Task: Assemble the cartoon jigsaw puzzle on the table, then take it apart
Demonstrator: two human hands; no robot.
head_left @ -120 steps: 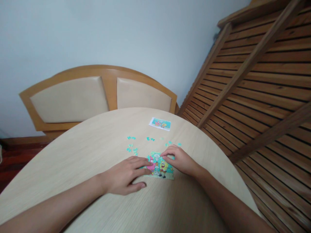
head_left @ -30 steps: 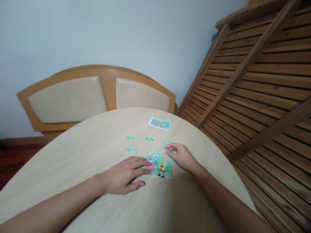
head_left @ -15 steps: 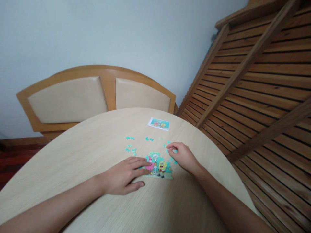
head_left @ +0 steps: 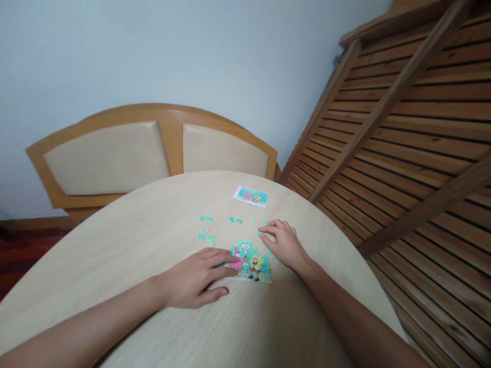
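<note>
A partly joined jigsaw puzzle (head_left: pixel 255 263) with cartoon figures on a teal ground lies near the middle of the table. Flat over its left edge rests my left hand (head_left: pixel 199 278), fingers stretched out and slightly apart, hiding part of that side. Beyond the puzzle's upper right corner is my right hand (head_left: pixel 282 243). Its thumb and forefinger are apart, with no piece visible between them. Loose teal jigsaw pieces lie close by its fingertips, partly covered by the hand. More loose pieces (head_left: pixel 206 218) are scattered at the upper left of the puzzle.
Behind the pieces lies a picture card (head_left: pixel 251 196) with the same cartoon figures. The round wooden table (head_left: pixel 153 214) has a padded chair back (head_left: pixel 175 143) at its far edge. A slatted wooden structure (head_left: pixel 402 128) stands to the right.
My right hand has shifted slightly up and left, and its thumb and forefinger have spread apart. My left hand stays in place on the puzzle.
</note>
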